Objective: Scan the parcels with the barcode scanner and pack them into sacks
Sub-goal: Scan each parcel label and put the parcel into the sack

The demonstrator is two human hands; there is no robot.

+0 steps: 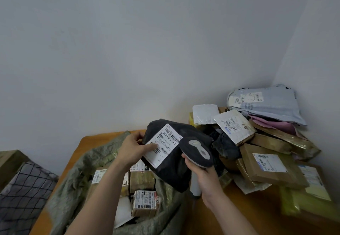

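The scanning step looks to be in hand: at the centre of the frame the left hand (135, 149) pinches the left edge of a black parcel (174, 170), thumb on its white label (162, 145), while the right hand (204, 177) curls round the handle of the barcode scanner (197, 151) just right of that label. The next move probably calls for aiming at the barcode, then lowering the parcel into the open green sack (82, 170) below. The parcel is a soft, crumpled, matt bag, held tilted.
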